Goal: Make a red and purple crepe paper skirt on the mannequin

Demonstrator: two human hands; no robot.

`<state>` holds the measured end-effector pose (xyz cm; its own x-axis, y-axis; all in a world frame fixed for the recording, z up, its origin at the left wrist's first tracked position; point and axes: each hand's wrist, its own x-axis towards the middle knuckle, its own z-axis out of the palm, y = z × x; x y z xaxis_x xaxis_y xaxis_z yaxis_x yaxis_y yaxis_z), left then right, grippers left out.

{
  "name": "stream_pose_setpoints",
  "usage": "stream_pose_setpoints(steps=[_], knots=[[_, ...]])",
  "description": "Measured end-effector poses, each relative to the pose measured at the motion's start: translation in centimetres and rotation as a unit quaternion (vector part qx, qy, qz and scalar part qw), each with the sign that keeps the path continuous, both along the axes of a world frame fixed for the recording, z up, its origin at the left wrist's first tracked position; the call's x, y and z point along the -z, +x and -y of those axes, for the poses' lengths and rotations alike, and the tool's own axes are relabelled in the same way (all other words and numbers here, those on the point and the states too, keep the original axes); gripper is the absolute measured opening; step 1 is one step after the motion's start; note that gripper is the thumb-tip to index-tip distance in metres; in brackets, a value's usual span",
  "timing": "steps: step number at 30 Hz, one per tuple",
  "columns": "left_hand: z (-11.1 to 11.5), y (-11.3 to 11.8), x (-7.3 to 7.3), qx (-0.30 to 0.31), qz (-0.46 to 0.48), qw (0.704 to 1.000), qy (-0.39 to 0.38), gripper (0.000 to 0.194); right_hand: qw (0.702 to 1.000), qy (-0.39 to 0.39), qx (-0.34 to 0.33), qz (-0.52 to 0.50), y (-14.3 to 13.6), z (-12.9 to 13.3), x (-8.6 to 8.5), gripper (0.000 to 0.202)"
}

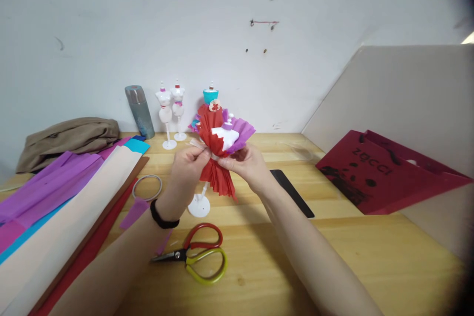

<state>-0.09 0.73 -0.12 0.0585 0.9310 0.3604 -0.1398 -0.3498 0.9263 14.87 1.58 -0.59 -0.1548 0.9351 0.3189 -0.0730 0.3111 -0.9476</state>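
Observation:
A small white dress form leans to the right between my hands, its round base on the table. Pleated red paper wraps it and flares below the waist, with purple paper fanned out on the right. Around the waist runs a thin whitish strip, whose loose end sticks out at the left. My left hand pinches this strip at the waist. My right hand is closed on the other side, its thumb pressing the red paper; its other fingertips are hidden behind the form.
Scissors with red and yellow handles lie in front. Colored paper sheets and a ring of tape are at left. A thermos and other dress forms stand behind. At right are a black phone-like slab and a red bag.

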Motion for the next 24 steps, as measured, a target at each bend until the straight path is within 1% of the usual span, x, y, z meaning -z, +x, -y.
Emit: stream_pose_setpoints(steps=[2,4,7,11,17,19,22,24], knots=[[0.19,0.09,0.05,-0.020,-0.014,0.999,0.036,0.019,1.000,0.026,0.006,0.005,-0.01,0.05,-0.12,0.037],[0.32,0.20,0.12,-0.025,-0.014,0.998,0.050,0.016,0.999,0.050,0.010,0.004,-0.07,0.08,-0.18,0.035],[0.45,0.34,0.13,-0.025,-0.003,0.999,0.037,0.015,0.997,0.069,0.023,-0.012,-0.23,0.12,-0.13,0.035],[0.50,0.33,0.02,0.012,0.035,0.999,0.015,0.013,0.996,0.082,0.037,-0.017,-0.35,0.15,-0.01,0.031],[0.23,0.24,0.07,0.046,0.080,0.996,-0.003,0.013,0.995,0.092,0.028,-0.015,-0.30,0.22,0.00,0.030],[0.21,0.25,0.06,0.044,0.082,0.996,0.002,0.012,0.995,0.096,0.024,-0.016,-0.32,0.20,0.08,0.030],[0.21,0.26,-0.03,0.021,0.075,0.997,0.020,0.010,0.994,0.101,0.018,-0.025,-0.38,0.08,0.32,0.032],[0.16,0.25,-0.11,0.016,0.077,0.996,0.035,0.011,0.994,0.101,0.012,-0.037,-0.43,-0.01,0.45,0.032]])
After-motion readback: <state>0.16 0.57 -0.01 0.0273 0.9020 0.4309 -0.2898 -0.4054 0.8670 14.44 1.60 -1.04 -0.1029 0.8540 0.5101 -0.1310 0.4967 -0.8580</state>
